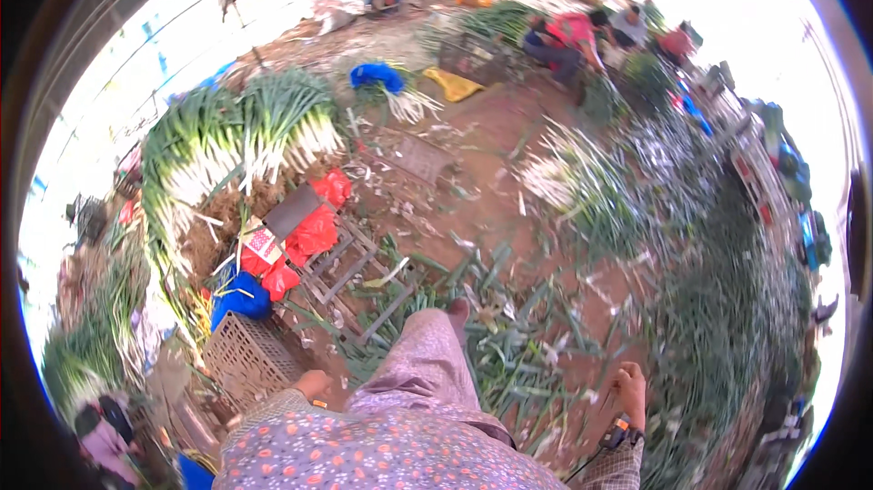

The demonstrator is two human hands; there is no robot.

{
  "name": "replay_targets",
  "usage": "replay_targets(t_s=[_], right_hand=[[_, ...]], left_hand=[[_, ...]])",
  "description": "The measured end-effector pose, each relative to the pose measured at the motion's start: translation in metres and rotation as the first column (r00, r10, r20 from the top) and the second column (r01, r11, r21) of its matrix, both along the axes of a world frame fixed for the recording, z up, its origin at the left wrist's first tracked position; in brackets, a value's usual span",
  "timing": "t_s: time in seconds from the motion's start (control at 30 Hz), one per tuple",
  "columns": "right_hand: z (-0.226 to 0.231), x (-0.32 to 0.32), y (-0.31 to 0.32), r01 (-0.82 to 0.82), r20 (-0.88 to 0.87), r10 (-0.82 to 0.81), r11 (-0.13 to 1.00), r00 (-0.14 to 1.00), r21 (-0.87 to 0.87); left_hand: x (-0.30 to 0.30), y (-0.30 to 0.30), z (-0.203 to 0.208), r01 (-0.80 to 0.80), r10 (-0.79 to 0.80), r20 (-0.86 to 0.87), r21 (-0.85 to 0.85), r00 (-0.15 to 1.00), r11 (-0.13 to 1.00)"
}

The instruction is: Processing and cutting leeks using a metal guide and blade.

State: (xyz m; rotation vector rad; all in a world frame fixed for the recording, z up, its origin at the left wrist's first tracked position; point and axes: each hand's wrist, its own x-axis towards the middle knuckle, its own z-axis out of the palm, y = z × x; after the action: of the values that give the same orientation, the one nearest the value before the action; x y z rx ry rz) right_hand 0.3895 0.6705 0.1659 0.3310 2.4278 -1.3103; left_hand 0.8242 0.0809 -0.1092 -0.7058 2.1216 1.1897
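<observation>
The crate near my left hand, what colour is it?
The crate is brown, with lattice sides; the head view shows it.

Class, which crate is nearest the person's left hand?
The brown lattice crate, close to the left hand and beside the blue bundle; the dark crate sits far off, near a person in red.

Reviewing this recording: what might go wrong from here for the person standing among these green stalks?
Slipping: loose green leaves lie scattered right beside the person's trouser leg and might slide underfoot.
Tripping: the slatted frame lies ahead and to the left, so a step that way could catch on its bars.
Knocking: the left hand is near the brown crate, so a careless swing might bump it.
</observation>
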Motion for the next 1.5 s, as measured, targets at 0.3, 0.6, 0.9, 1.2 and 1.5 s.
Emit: replay_targets(t_s=[0.3,0.6,0.9,1.2,1.5], right_hand=[[-0.077,-0.199,-0.169,-0.829,0.320,0.790,0.558,0.523,-0.022],[-0.123,-0.386,-0.378,-0.992,0.277,0.953,0.122,0.123,0.020],[-0.143,-0.542,-0.556,-0.963,0.250,0.940,-0.258,-0.231,0.081],[-0.158,-0.548,-0.688,-0.799,0.246,0.786,-0.598,-0.568,0.067],[-0.160,-0.466,-0.802,-0.544,0.272,0.565,-0.825,-0.779,0.156]], left_hand=[[-0.310,0.013,0.050,0.573,-0.644,-0.256,-0.303,0.721,0.762],[-0.502,0.009,0.054,0.341,-0.299,-0.164,0.440,0.940,0.831],[-0.599,0.019,0.058,-0.292,0.389,-0.151,0.437,0.909,0.851],[-0.586,0.061,0.121,-0.647,0.729,-0.039,0.431,0.683,0.629],[-0.560,0.032,0.112,-0.782,0.879,-0.093,0.418,0.468,0.461]])
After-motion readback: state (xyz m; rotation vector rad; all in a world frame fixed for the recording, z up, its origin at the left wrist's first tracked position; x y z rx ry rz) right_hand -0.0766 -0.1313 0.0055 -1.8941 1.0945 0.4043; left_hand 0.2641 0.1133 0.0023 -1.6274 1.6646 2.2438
